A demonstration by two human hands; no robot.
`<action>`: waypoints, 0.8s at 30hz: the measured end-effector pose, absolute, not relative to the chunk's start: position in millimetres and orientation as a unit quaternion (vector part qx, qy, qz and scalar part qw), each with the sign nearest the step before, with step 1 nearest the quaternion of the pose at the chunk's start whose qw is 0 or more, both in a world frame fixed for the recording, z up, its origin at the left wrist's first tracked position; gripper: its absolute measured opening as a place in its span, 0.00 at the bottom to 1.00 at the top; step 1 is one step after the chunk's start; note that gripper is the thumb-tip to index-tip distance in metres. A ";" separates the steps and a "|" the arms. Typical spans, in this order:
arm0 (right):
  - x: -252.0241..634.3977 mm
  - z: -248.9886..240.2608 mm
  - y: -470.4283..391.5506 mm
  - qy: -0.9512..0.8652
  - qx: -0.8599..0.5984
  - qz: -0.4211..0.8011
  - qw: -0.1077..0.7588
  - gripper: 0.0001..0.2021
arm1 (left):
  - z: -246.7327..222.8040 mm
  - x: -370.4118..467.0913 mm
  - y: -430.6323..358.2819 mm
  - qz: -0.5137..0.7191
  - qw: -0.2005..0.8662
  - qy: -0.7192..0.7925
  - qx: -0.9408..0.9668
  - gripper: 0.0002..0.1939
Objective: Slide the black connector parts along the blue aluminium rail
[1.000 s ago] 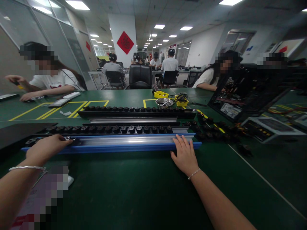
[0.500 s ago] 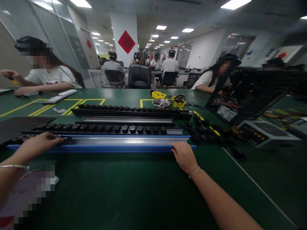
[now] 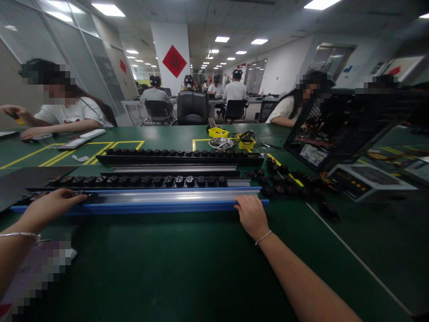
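Head view: at far left, a dark flat board (image 3: 33, 176) lies beyond the left end of the blue channel (image 3: 167, 208), the landmark for this report. A person (image 3: 67, 107) sits farther beyond that end.

Your left hand (image 3: 50, 205) is over the channel's left part, fingers bent and drawn together at a small dark piece (image 3: 89, 198); whether they pinch it cannot be told. The channel lies lengthwise across the green table (image 3: 161, 264). It contains dark pieces at its left end, partly covered by your hand, and its silver floor shows along the rest.

Just beyond the channel, a near black channel (image 3: 50, 188) holds a row of round black sockets (image 3: 134, 181), with silver lining visible at its right end. Next beyond is a narrow channel with a silver strip (image 3: 174, 169), then a far black channel (image 3: 181, 159) carrying a second socket row.

Farther beyond the blue channel's right half are a yellow box (image 3: 218, 133) with small parts inside, too small to identify; a round metal dish (image 3: 212, 145) with a slim item in it; and a second yellow box (image 3: 247, 145) with black cables over it.

Your right hand (image 3: 253, 217) touches the blue channel's front wall near its right end. The fingers are held together and curled over the edge; a firm pinch cannot be confirmed.

Right of the channel lie loose black parts (image 3: 278, 190), then an open computer case (image 3: 321, 134) with boards and wiring inside, and a power supply (image 3: 368, 181).
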State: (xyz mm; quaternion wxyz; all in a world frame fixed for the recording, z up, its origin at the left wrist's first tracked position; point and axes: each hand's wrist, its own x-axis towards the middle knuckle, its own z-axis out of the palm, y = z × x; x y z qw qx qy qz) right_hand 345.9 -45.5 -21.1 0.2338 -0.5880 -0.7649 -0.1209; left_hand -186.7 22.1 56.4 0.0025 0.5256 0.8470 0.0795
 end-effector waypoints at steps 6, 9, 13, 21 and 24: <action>346.4 -20.5 -44.9 -0.767 -0.588 -0.111 0.234 0.06 | 53.5 -183.3 23.4 -0.015 0.053 0.856 0.514 0.34; 347.2 -21.6 -44.2 -0.768 -0.584 -0.114 0.236 0.06 | 48.6 -183.6 23.1 -0.008 0.050 0.852 0.520 0.37; 347.4 -22.2 -44.0 -0.768 -0.582 -0.115 0.241 0.06 | 46.0 -183.9 22.4 0.002 0.063 0.856 0.514 0.39; 346.4 -22.1 -44.4 -0.766 -0.584 -0.120 0.239 0.07 | 44.3 -186.0 26.0 0.004 0.073 0.843 0.533 0.37; 346.1 -23.2 -44.0 -0.766 -0.584 -0.130 0.236 0.07 | 42.0 -184.7 25.6 -0.004 0.070 0.837 0.543 0.38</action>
